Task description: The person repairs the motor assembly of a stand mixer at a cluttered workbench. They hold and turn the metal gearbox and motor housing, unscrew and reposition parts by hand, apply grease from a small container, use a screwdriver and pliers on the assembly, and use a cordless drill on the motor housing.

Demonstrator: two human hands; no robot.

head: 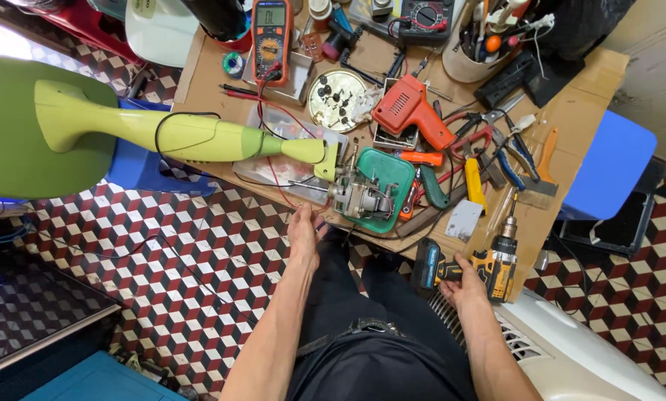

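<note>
Gripping the yellow-and-black cordless drill [489,269] at the desk's [570,119] near edge, the right hand [463,282] could tip it off; left hand [305,236] fingers open beside the small metal motor [359,197].

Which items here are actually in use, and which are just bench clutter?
In use:
- cordless drill, gripped by right hand
- small motor beside left hand
- green fan stand

Lying about:
- multimeter
- orange soldering gun
- pliers
- round screw tin
</note>
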